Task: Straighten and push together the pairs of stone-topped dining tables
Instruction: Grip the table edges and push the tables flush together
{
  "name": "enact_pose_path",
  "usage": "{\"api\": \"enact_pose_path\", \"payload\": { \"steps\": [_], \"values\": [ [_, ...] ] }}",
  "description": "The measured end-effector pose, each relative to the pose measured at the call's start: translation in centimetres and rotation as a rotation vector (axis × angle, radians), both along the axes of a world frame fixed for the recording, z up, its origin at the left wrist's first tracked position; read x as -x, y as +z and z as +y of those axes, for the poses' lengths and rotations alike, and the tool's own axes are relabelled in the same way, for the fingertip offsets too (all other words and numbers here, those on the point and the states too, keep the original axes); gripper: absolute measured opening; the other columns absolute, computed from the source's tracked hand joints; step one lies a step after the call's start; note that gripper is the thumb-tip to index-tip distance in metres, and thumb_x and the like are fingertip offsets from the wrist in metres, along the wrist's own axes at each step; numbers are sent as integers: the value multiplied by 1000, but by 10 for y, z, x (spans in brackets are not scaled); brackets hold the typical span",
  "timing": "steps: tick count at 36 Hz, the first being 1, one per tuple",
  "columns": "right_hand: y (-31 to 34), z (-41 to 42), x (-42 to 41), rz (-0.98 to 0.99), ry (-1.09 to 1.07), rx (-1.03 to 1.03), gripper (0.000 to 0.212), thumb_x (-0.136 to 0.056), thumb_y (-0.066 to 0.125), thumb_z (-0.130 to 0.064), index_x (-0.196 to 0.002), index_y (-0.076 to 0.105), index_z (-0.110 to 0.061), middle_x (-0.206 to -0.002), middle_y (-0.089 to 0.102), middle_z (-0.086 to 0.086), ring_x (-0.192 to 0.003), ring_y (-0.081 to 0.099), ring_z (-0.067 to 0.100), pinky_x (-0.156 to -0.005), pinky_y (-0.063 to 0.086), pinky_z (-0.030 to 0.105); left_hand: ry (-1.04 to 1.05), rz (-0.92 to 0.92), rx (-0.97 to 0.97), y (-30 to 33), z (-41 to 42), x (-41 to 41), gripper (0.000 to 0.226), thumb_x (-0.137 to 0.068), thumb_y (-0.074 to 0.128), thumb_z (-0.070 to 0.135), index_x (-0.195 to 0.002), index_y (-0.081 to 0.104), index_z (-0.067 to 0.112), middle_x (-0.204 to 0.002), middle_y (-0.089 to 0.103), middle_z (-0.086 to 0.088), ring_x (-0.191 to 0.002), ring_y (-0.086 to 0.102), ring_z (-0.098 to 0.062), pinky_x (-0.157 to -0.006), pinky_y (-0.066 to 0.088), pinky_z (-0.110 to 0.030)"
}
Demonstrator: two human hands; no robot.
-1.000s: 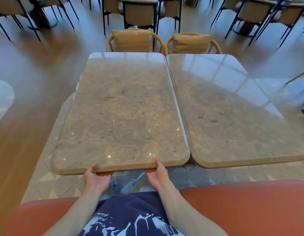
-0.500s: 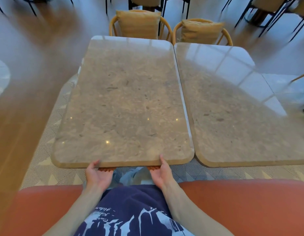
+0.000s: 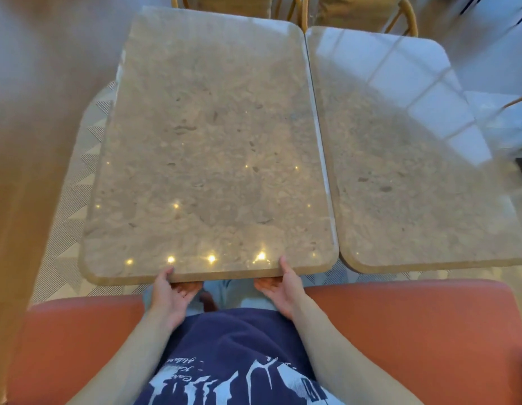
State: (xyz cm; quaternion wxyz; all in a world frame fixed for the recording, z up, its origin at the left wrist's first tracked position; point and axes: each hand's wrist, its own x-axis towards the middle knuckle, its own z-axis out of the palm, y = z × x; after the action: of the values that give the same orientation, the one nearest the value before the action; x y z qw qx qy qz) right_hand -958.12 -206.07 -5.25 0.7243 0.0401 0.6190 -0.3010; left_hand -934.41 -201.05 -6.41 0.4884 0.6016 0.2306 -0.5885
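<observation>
Two beige stone-topped tables stand side by side. The left table fills the middle of the view; the right table lies beside it, with a thin seam between them. The left table's near edge sticks out a little closer to me than the right one's. My left hand grips the left table's near edge, thumb on top and fingers underneath. My right hand holds the same edge further right in the same way.
I stand behind an orange-red upholstered seat back. Two wicker chairs with tan cushions sit at the tables' far side. A patterned rug lies under the tables, with wooden floor to the left.
My head has tilted down and closer, so the tables fill more of the view. Both hands keep hold of the near edge; the left table seems slightly nearer me.
</observation>
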Motion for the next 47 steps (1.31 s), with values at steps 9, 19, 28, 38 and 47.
{"api": "enact_pose_path", "payload": {
  "steps": [9,19,28,38,47],
  "values": [
    [25,-60,-40,351,559,149,40,-99,44,-23,-73,62,0,-65,68,18,-46,66,22,-42,51,25,-845,-929,-60,37,-68,-23,46,-92,49,23,-52,67,10,-47,65,-3,-46,64,-15,-53,53,-27],
    [47,-100,-109,328,401,526,21,-98,53,-15,-85,69,-10,-84,72,13,-74,67,25,-68,54,31,-587,-546,331,56,-131,-19,25,-97,49,12,-82,66,3,-73,69,-14,-56,65,-22,-48,52,-29],
    [40,-114,-126,398,419,487,19,-98,55,-15,-90,71,-8,-94,74,16,-79,69,20,-70,52,28,-467,-479,275,35,-126,-57,23,-91,53,16,-81,71,6,-70,73,-9,-59,68,-19,-53,54,-27],
    [72,-166,-193,352,387,569,15,-97,57,-15,-89,69,-18,-96,72,7,-89,66,17,-79,48,37,-428,-561,330,74,-188,-100,23,-94,53,7,-81,72,8,-83,74,-10,-80,69,-20,-80,49,-39],
    [72,-203,-271,371,370,636,14,-98,57,-21,-100,70,-26,-96,70,-15,-85,62,-10,-86,50,35,-574,-527,407,81,-244,-163,26,-94,51,12,-93,75,24,-95,71,13,-96,60,-3,-86,45,-40]
  ]
}}
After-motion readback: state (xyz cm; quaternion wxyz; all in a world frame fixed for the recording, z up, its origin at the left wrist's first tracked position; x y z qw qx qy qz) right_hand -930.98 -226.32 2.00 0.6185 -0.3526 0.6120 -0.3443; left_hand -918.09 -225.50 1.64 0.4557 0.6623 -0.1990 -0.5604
